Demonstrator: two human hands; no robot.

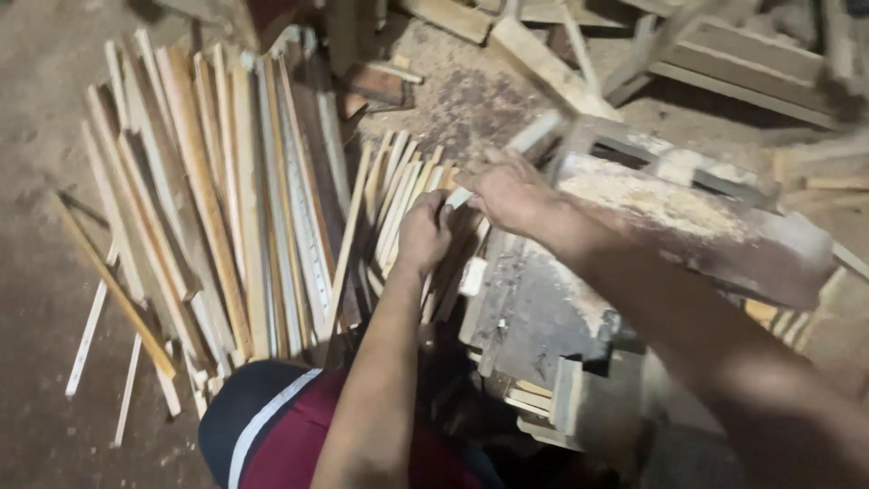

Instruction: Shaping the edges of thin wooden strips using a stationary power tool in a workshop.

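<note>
1. Your knee (pixel 281 426), in dark shorts with a white stripe over a red patch, fills the bottom centre of the frame, nearest the camera.
2. At the far left, loose thin wooden slats (pixel 100 308) lie on the dusty floor (pixel 36 136), some at an angle.
3. Just right of them, a big fan of long wooden strips (pixel 226 199) leans from the upper left down toward your knee.
4. A smaller bunch of pale slats (pixel 394 190) stands in the centre, just left of your hands.
5. Your left hand (pixel 424 231), at the centre, is closed into a fist around the top of one of these slats.
6. A short pale strip (pixel 459 197) sits between your two hands, touching both.
7. Your right hand (pixel 507 188), centre right, has its fingers curled down onto that strip, gripping its end.
8. Under your right forearm, a worn worktop (pixel 534 308) dusted with sawdust (pixel 652 199) takes up the right half.
9. Scrap timber (pixel 543 63) lies across the top right.
</note>
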